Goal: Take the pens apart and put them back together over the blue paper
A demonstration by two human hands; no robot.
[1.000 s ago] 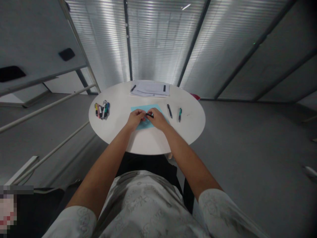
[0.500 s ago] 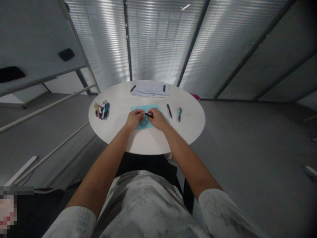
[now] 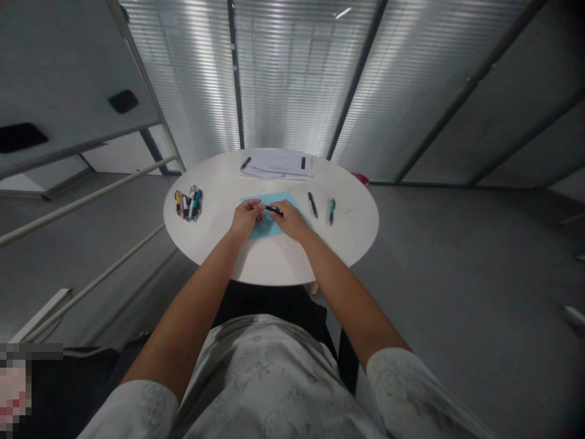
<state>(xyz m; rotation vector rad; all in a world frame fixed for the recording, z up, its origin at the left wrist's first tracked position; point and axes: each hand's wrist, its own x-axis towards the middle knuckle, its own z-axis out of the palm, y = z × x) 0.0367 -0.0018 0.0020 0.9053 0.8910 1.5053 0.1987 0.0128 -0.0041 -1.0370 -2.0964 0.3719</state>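
Both of my hands are over a light blue sheet (image 3: pixel 269 229) on the round white table. My right hand (image 3: pixel 289 218) is closed on a dark pen (image 3: pixel 275 210), which tilts down to the right. My left hand (image 3: pixel 247 216) is at the pen's left end, its fingers pinched together; what lies between its fingertips is too small to make out. To the right of the sheet lie a dark pen (image 3: pixel 312 205) and a green and black pen (image 3: pixel 331 211).
The white table (image 3: pixel 274 268) carries a pile of several markers and pens (image 3: pixel 189 203) at the left. Papers (image 3: pixel 276 163) with a pen (image 3: pixel 245 163) and a small black item (image 3: pixel 303 163) lie at the far edge. A metal-railed frame (image 3: pixel 86 193) stands at the left.
My left hand has shifted slightly left, away from the pen in my right hand. More of the pen's left end shows now.
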